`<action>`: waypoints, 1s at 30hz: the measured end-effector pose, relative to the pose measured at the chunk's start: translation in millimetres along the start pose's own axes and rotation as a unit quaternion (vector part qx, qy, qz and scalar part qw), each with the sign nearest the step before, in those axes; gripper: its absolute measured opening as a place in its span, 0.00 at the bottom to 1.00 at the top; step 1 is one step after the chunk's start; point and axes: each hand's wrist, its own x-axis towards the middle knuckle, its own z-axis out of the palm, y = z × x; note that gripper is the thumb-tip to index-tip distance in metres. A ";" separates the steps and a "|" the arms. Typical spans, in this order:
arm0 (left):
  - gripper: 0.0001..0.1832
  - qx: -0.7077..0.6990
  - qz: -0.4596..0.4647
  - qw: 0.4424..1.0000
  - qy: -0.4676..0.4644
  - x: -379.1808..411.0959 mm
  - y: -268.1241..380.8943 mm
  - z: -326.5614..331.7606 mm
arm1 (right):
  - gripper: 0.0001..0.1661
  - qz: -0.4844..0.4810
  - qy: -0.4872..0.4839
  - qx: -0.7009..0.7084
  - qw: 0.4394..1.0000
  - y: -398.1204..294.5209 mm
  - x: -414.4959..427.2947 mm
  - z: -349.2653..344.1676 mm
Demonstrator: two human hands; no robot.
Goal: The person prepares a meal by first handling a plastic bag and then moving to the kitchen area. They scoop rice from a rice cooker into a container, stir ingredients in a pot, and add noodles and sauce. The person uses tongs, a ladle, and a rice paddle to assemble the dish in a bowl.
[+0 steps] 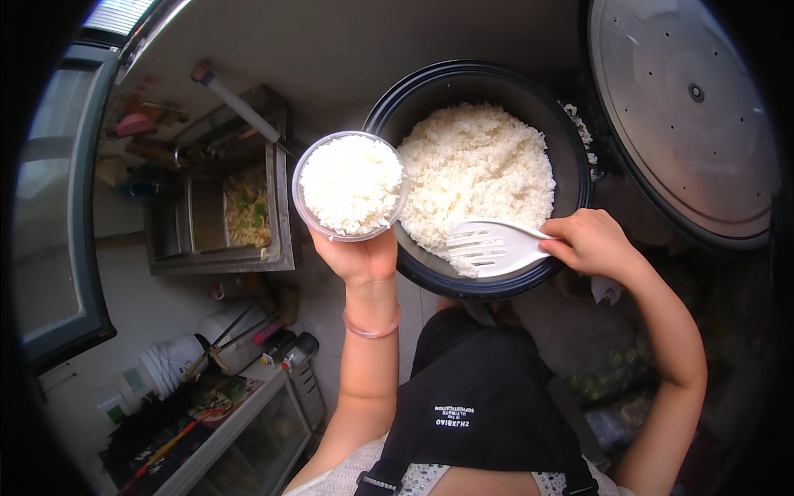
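My left hand (pixel 366 254) holds up a clear round plastic container (pixel 296 186), heaped with white cooked rice (pixel 352 185), beside the left rim of a large rice cooker pot (pixel 575 133). A mass of cooked rice (pixel 490 164) lies in the pot. My right hand (pixel 586 243), at the pot's lower right rim, grips a white slotted plastic rice paddle (pixel 512 250). The paddle's slotted end rests over the lower edge of the rice, with some grains by its tip.
The cooker's round metal inner lid (pixel 688 142) stands raised at the right, with rice grains (pixel 580 127) near its hinge. At the left are a metal sink (pixel 282 248) with food scraps, an open window (pixel 93 204), and a glass-fronted cabinet (pixel 267 428) with bottles and a white bucket (pixel 164 366).
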 end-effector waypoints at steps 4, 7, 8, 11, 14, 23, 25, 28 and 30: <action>0.28 -0.024 -0.053 0.998 0.027 -7.1 -6.5 -8.3 | 0.11 0.105 0.017 0.332 0.937 -4.2 -31.8 -24.1; 0.31 -0.038 -0.108 0.993 0.029 -14.7 -12.6 -11.7 | 0.15 0.069 0.198 0.381 0.901 -24.7 -51.3 -23.7; 0.32 -0.034 -0.113 0.993 0.024 -17.6 -14.8 -12.6 | 0.18 0.011 0.274 0.308 0.911 -29.5 -49.8 -17.1; 0.34 -0.026 -0.144 0.989 0.011 -24.5 -23.5 -5.0 | 0.33 -0.103 0.398 0.098 0.906 -46.8 -35.1 -2.7; 0.29 0.010 -0.117 0.993 -0.021 -29.9 -34.4 1.7 | 0.35 -0.125 0.366 -0.102 0.916 -54.7 -24.1 32.2; 0.33 -0.008 -0.103 0.994 -0.021 -22.7 -26.9 -31.6 | 0.34 0.080 0.122 0.585 0.798 -37.6 -26.5 9.1; 0.33 0.018 -0.079 0.996 -0.022 -22.2 -22.6 -33.1 | 0.39 -0.050 0.309 0.398 0.863 -35.8 -7.5 16.4; 0.33 -0.046 -0.069 0.997 -0.008 -38.3 18.2 -26.6 | 0.47 0.009 0.701 -0.057 0.711 -29.5 -39.2 -26.4; 0.32 -0.065 -0.040 0.993 -0.087 -47.8 43.0 -16.2 | 0.46 0.078 0.833 -0.162 0.523 22.7 -77.3 -48.6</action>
